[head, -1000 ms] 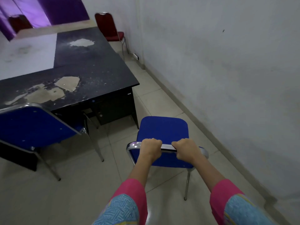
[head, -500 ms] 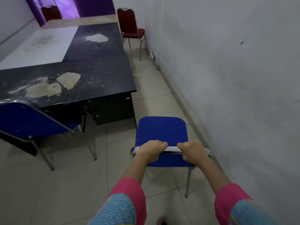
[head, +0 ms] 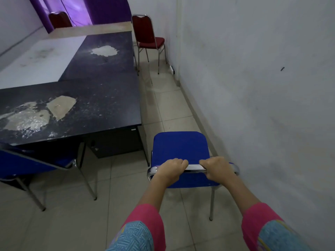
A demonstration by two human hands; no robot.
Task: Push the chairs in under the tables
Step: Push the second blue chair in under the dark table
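Note:
A blue chair (head: 179, 147) with a chrome frame stands in front of me in the aisle between the black table (head: 94, 104) and the wall. My left hand (head: 170, 171) and my right hand (head: 217, 169) both grip the chrome top bar of its backrest, side by side. The chair's seat points down the aisle, just right of the table's near corner. A second blue chair (head: 27, 165) sits at the left, its seat partly under the black table's near edge.
A red chair (head: 148, 38) stands at the far end of the aisle by the wall. Another red chair (head: 59, 19) is behind the far tables. A white-topped table (head: 41, 58) adjoins the black one. The grey wall (head: 262, 87) runs close along the right.
I have walked the blue chair forward along the aisle, and my view has swung right, showing more of the aisle and the red chair. Both hands keep their grip.

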